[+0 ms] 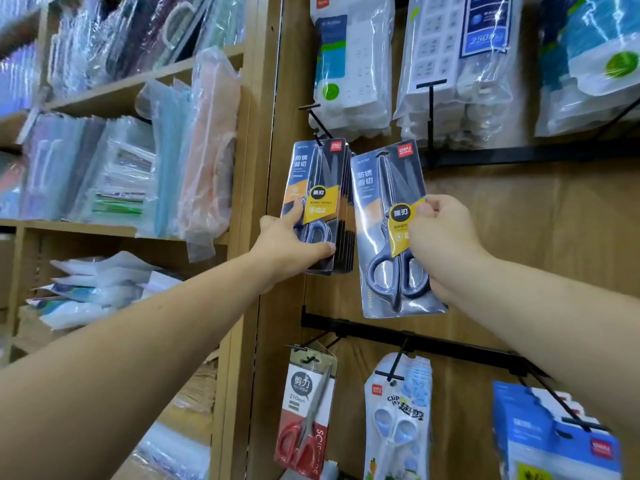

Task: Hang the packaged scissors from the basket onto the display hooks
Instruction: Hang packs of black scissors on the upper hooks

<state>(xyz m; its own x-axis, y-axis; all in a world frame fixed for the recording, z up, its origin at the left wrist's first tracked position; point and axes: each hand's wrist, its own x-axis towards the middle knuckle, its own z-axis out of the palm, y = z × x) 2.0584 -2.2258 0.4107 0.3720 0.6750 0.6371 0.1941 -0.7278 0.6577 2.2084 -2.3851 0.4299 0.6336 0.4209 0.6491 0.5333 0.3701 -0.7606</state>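
A stack of grey packaged scissors hangs on a black display hook on the wooden panel. My left hand grips the lower part of that stack, thumb on the front card. My right hand pinches one separate pack of grey scissors by its right edge, upright and slightly tilted, just right of the hanging stack. Its top hole is free of any hook. The basket is out of view.
A black T-ended hook juts out at upper right below bagged power strips. A lower black rail carries red-handled scissors, blue children's scissors and blue packs. Wooden shelves with plastic folders stand to the left.
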